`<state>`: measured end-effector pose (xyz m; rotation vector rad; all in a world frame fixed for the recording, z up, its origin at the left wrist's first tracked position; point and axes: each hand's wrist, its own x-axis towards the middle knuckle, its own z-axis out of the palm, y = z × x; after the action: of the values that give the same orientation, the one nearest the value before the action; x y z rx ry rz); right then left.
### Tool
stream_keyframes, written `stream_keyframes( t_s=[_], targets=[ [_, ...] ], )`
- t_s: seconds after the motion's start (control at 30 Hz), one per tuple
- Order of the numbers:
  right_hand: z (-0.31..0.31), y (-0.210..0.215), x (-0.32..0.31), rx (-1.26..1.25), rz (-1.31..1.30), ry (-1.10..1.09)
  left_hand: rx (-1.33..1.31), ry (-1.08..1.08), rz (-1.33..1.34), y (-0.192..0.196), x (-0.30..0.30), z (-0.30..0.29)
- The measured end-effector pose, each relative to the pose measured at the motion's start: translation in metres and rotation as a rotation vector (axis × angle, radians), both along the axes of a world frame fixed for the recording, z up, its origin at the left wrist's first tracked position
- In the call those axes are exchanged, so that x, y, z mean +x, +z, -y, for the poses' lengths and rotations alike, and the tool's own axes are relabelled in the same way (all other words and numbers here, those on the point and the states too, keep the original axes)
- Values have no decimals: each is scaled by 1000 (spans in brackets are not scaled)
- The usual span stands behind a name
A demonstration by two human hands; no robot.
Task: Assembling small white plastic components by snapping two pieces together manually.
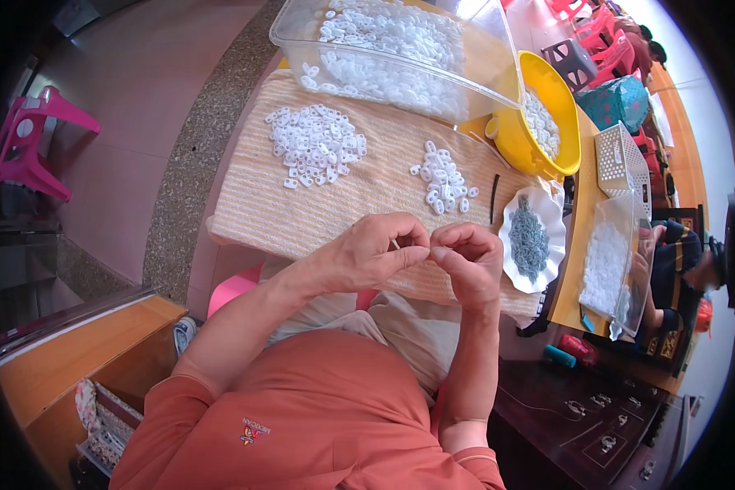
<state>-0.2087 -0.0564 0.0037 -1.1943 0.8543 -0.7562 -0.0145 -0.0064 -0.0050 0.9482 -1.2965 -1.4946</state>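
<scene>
The left hand (388, 251) and the right hand (472, 260) meet at their fingertips, maybe pinching something too tiny to see. Little white pieces (441, 180) lie on the striped cloth (261, 214).

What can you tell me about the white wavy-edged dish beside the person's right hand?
The white wavy-edged dish looks shallow and smooth, perhaps plastic, with a fluted rim. It sits upright at the right end of the striped cloth, on the near side of the yellow basin. Inside lies a heap of slim grey, metallic-looking pieces, too small to identify. The right hand is just left of it; whether they touch is unclear.
</scene>
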Motion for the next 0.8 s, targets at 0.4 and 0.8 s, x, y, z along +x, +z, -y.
stream_keyframes(
  t_s=[0.4, 0.8],
  targets=[
    [-11, -1, 13, -533, -239, -41, -68, 125, 240, 2, -1, 0],
    [-14, -4, 19, -976, -447, -45, -302, 296, 411, -5, -7, -1]
  ],
)
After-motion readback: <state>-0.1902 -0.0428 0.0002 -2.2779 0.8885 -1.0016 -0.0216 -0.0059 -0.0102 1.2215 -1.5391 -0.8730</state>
